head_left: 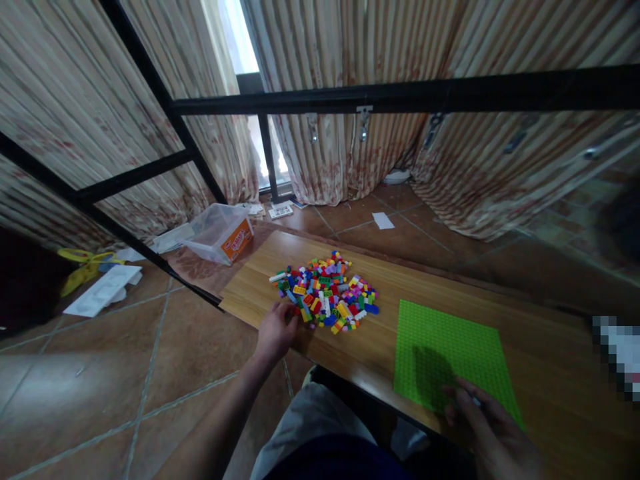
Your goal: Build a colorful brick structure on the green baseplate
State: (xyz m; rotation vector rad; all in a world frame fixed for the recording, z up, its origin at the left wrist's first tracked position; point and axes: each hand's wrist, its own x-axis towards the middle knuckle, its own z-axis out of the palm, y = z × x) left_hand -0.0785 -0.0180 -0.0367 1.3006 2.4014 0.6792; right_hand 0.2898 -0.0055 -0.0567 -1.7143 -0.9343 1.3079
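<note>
Striped curtains (320, 53), bright window (237, 40), tiled floor (190, 360).

Bricks (327, 291), baseplate (450, 353): plastic; tabletop (370, 347): glossy wood; curtains (310, 153): pleated cloth.

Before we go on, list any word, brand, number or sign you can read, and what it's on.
No text is legible.
Orange label on the clear plastic bin: pale lettering, too blurred.
White card on the floor: dark print, too small.
Item at the right edge: pixelated, unreadable.
</note>
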